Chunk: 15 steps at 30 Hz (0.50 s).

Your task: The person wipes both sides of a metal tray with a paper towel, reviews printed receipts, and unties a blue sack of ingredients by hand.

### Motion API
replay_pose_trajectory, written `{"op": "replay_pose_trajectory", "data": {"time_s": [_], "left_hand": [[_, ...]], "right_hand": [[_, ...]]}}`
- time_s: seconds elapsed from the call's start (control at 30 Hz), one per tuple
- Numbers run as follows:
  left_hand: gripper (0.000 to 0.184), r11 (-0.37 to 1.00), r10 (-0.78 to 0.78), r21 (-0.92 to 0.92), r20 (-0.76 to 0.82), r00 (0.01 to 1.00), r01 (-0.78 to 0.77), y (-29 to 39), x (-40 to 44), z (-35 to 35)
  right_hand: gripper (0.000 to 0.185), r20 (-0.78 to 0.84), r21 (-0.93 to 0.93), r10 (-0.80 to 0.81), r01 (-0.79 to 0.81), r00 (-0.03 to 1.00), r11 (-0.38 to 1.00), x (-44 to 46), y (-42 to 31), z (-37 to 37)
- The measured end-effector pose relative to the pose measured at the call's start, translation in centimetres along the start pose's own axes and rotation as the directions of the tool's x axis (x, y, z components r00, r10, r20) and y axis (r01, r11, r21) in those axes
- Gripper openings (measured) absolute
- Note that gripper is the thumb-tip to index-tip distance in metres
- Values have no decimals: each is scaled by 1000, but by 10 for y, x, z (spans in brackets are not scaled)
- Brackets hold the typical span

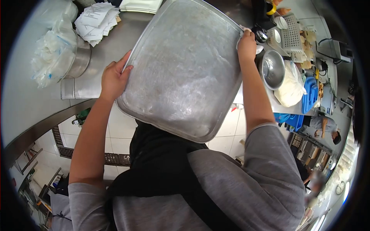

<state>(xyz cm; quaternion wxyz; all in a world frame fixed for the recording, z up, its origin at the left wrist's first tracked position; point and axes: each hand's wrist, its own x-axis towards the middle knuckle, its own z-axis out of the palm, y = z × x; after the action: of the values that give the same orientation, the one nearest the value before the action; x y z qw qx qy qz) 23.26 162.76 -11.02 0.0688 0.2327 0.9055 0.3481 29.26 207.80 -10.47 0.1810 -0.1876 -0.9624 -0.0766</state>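
Note:
A large rectangular metal tray (181, 73) with rounded corners and a raised rim is held up in front of me, tilted over the counter edge. My left hand (115, 77) grips its left rim, with the thumb on the near face and the other fingers mostly hidden behind. On the opposite rim, near the upper right corner, my right hand (247, 46) is closed around a white cloth (259, 49) that sticks out beside the fingers. The cloth lies against the tray's edge. Behind the tray, part of the counter is hidden.
On the steel counter (102, 63) at left stand a metal pot (81, 57) with plastic bags and a pile of paper slips (97, 22). To the right are a metal bowl (273, 70), a white bag (291, 86), a perforated basket (292, 34) and a blue lid (310, 95). Other people are farther right.

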Motion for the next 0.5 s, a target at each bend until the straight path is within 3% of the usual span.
{"op": "replay_pose_trajectory", "data": {"time_s": [0.07,0.1,0.2,0.5], "left_hand": [[46,1000,5,-16,-23,1000,-5,-1,1,-1],[46,1000,6,-4,-19,1000,-6,0,1,-2],[45,1000,-14,11,-11,1000,14,6,2,-5],[47,1000,17,-2,2,1000,-17,5,2,-7]], "right_hand": [[18,-116,80,220,-212,969,974,8,-15,12],[15,-208,170,160,-125,965,977,13,-24,18],[11,-222,304,112,-40,969,952,41,-76,27],[8,-278,491,91,60,956,869,107,-211,57]]}}
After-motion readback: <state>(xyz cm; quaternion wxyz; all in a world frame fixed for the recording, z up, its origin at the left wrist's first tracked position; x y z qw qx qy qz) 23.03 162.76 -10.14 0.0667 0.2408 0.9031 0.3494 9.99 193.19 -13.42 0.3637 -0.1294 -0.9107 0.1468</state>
